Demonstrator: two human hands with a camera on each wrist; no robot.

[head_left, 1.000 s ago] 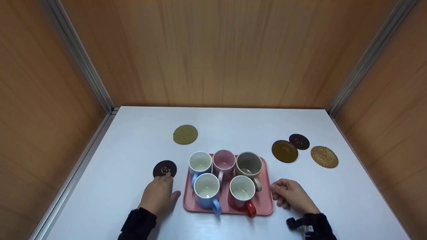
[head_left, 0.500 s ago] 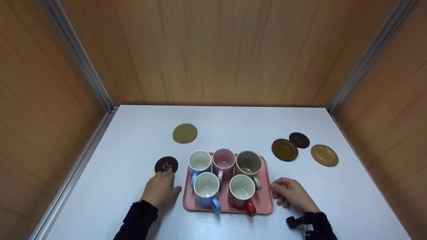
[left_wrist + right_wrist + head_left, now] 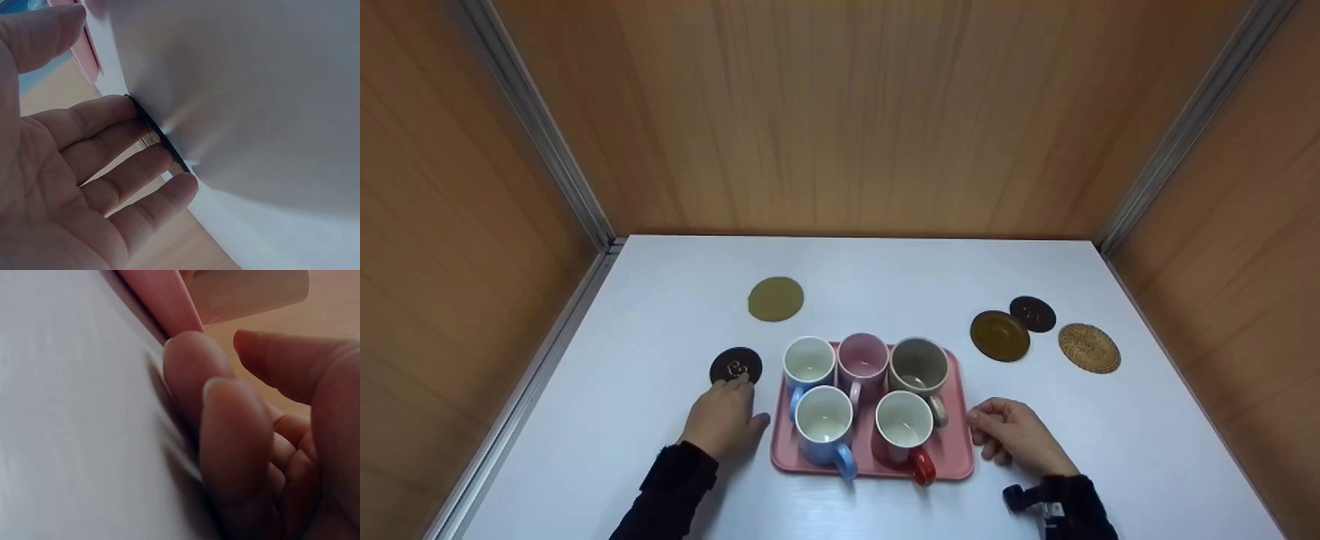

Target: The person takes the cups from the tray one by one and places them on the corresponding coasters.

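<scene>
Touching the near edge of a dark coaster with the nearer left hand, fingers outstretched, thumb apart. Round, without a long axis, flat on the surface, just ahead of those fingertips and left of the pink tray. Farther off with the loosely curled right hand, beside the tray.

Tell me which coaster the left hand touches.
The round, dark-brown, pale-patterned coaster left of the pink rectangular tray; it alone has fingertips on it.
</scene>
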